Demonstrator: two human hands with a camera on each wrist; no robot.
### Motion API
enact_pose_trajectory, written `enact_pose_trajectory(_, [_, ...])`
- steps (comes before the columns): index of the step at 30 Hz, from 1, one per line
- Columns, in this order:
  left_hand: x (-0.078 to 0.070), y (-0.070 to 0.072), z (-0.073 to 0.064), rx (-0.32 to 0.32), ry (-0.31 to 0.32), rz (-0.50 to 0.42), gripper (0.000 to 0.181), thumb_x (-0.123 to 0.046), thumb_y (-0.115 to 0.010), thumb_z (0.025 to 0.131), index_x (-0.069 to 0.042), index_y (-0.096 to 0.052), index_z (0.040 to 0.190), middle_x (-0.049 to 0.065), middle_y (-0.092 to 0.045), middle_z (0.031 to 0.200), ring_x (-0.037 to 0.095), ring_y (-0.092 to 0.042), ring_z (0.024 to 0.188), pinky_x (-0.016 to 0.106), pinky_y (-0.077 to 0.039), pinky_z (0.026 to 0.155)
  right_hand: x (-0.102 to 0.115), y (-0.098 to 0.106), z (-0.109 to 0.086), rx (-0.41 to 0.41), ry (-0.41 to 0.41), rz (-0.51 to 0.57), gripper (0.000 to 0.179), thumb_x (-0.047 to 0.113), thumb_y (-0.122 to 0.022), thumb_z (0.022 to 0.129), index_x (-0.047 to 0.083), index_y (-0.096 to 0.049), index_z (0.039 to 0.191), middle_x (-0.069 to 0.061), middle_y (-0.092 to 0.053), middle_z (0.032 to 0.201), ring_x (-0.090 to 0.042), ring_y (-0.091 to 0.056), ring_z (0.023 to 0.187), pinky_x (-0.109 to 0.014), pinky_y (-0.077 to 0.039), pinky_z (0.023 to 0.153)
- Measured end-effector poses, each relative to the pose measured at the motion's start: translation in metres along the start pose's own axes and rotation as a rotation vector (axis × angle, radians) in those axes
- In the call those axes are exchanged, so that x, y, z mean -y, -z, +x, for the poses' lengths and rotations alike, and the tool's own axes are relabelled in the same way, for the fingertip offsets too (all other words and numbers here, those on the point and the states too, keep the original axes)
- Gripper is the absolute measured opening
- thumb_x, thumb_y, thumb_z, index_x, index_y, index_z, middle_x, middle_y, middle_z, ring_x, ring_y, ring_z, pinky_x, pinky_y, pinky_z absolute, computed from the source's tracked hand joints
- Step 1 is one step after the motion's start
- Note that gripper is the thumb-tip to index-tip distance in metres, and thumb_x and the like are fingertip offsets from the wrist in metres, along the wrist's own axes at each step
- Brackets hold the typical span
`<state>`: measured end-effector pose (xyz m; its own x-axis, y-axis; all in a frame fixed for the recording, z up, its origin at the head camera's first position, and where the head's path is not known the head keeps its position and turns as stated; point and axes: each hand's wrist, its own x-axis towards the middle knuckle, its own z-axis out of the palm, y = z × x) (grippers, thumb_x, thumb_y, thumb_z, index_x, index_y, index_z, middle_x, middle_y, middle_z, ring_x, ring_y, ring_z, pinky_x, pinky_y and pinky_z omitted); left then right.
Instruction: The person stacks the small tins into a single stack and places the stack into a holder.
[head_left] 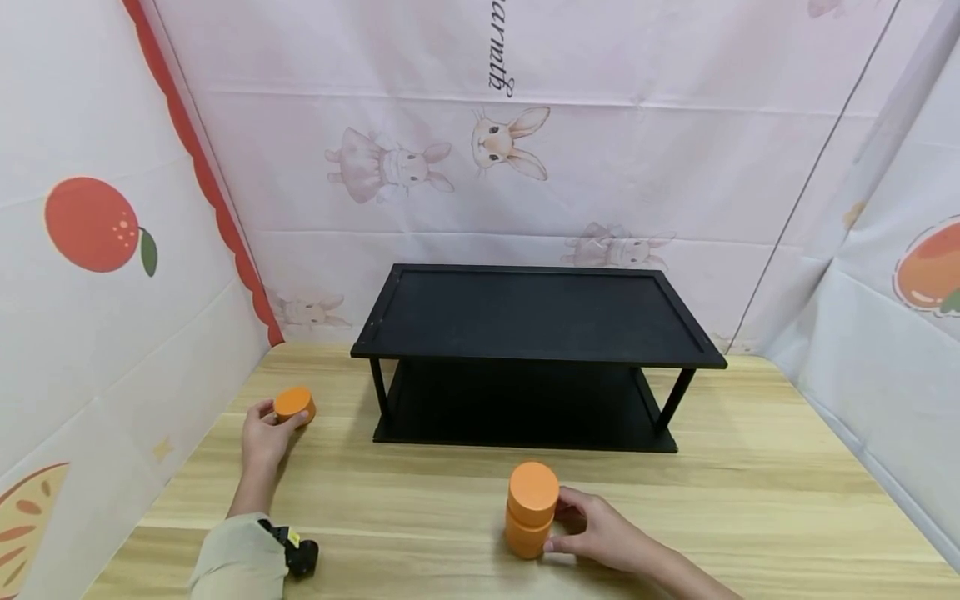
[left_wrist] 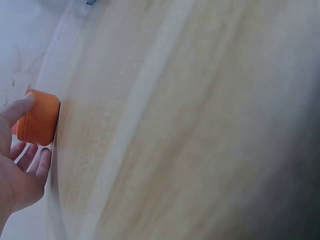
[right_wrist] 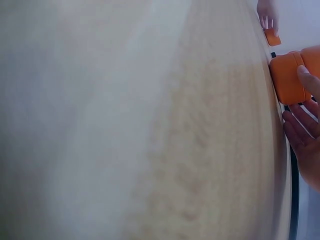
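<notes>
At the left of the table, my left hand [head_left: 264,433] holds a small round orange lidded jar [head_left: 295,403] between thumb and fingers. The left wrist view shows the thumb over the side of this jar [left_wrist: 42,119], which stands on the wood, a lid seam near its top. Nearer the front, two like orange jars stand stacked, the upper jar [head_left: 533,492] squarely on the lower jar [head_left: 525,537]. My right hand [head_left: 596,529] grips the lower one from the right, thumb on its near side. In the right wrist view, the thumb lies on that jar [right_wrist: 287,80].
A black two-tier shelf [head_left: 525,317] stands at the back middle of the wooden table [head_left: 420,500]. Printed cloths with rabbits [head_left: 495,142] and fruit [head_left: 92,223] hang behind and at both sides. A black wrist camera [head_left: 302,557] sits on the left sleeve [head_left: 238,558].
</notes>
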<state>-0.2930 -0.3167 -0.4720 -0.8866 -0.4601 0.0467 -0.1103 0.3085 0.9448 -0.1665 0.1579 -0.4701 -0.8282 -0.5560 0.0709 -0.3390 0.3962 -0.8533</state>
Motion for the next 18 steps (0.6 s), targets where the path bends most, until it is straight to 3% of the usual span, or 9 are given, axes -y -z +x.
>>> enact_pose_trajectory(3, [-0.0005,-0.0006,-0.0003,-0.005,-0.004,0.01,0.064,-0.013,-0.068,0.083,0.005,-0.033,0.133,0.028,-0.045,0.122,0.033,-0.044,0.11,0.021,-0.038,0.075,0.0,0.0,-0.0001,-0.001,-0.005,-0.007,0.045,0.03,-0.071,0.081,0.012,-0.055,0.119,0.005,-0.059,0.11,-0.011,-0.055,0.099,-0.03,-0.046,0.086])
enact_pose_trajectory(5, [-0.0006,-0.0007,-0.0003,-0.006,-0.009,0.021,0.063,-0.013,-0.068,0.083,0.005,-0.034,0.132,0.028,-0.045,0.122,0.033,-0.044,0.109,0.02,-0.037,0.074,-0.0002,0.0002,0.0002,-0.001,-0.006,-0.008,0.045,0.03,-0.071,0.081,0.012,-0.055,0.119,0.005,-0.059,0.11,-0.011,-0.055,0.099,-0.03,-0.046,0.087])
enact_pose_trajectory(11, [-0.0003,-0.0009,0.0,-0.002,-0.005,0.024,0.066,-0.016,-0.068,0.083,0.006,-0.031,0.133,0.029,-0.043,0.123,0.036,-0.043,0.111,0.039,-0.037,0.089,-0.0005,-0.0002,0.0005,-0.001,0.02,-0.015,0.045,0.03,-0.071,0.081,0.011,-0.055,0.119,0.005,-0.059,0.109,-0.011,-0.056,0.099,-0.03,-0.046,0.086])
enact_pose_trajectory(18, [0.0007,-0.0003,0.0004,-0.007,-0.016,0.037,0.064,-0.015,-0.068,0.083,0.006,-0.032,0.132,0.029,-0.045,0.121,0.037,-0.044,0.11,0.044,-0.036,0.093,-0.0007,-0.0002,0.0008,-0.003,0.028,-0.01,0.046,0.029,-0.071,0.081,0.011,-0.054,0.12,0.005,-0.059,0.11,-0.012,-0.056,0.099,-0.031,-0.046,0.087])
